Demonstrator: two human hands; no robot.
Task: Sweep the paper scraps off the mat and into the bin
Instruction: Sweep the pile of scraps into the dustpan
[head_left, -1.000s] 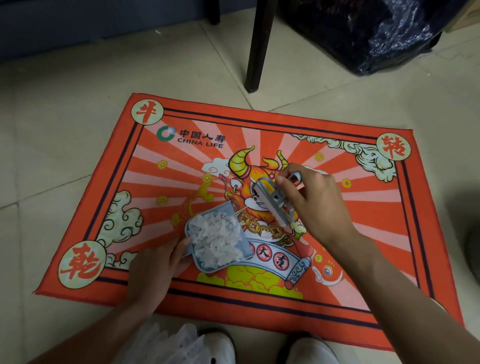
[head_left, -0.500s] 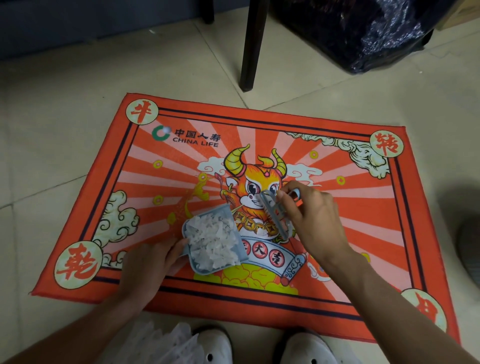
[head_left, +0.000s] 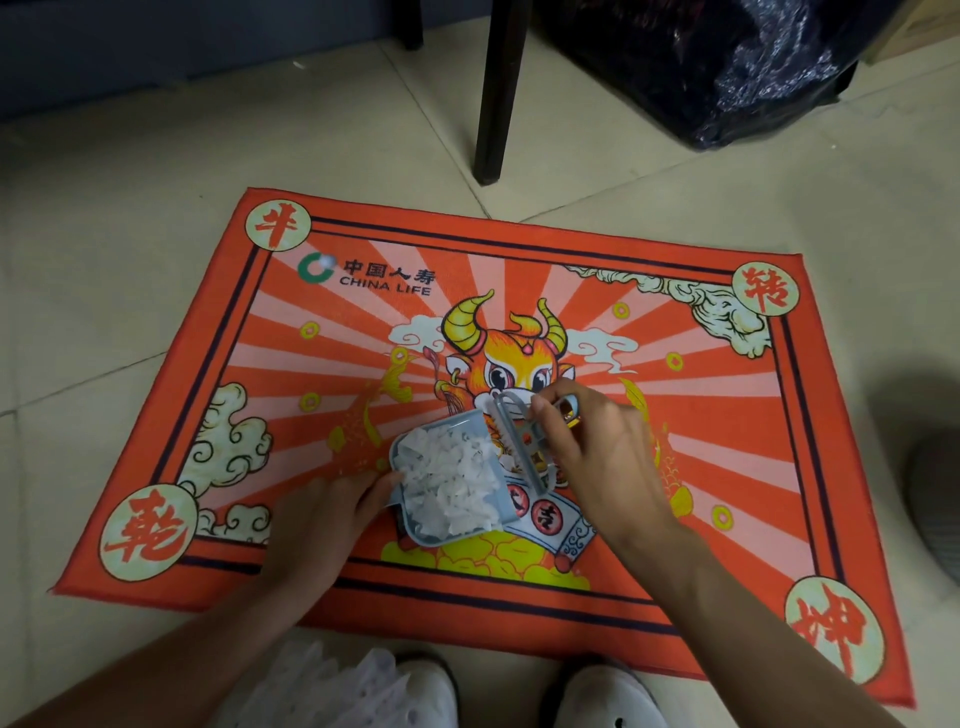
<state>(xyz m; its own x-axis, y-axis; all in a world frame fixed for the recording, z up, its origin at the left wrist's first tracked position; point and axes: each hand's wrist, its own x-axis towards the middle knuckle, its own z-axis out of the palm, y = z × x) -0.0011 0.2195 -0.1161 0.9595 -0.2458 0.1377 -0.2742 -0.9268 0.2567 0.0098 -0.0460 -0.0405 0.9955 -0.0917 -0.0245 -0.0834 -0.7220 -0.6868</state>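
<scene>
While both hands grip, left the scrap-filled dustpan (head_left: 447, 483), right the brush (head_left: 519, 441).

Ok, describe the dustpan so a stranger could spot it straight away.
Find the orange rectangular printed mat on the tiled floor. Near its front middle, just below the cartoon ox, sits a small pale blue plastic dustpan, held by the left hand. It alone is heaped with white paper scraps.

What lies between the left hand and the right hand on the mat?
In the head view, the dustpan full of paper scraps lies between left hand and right hand.
</scene>
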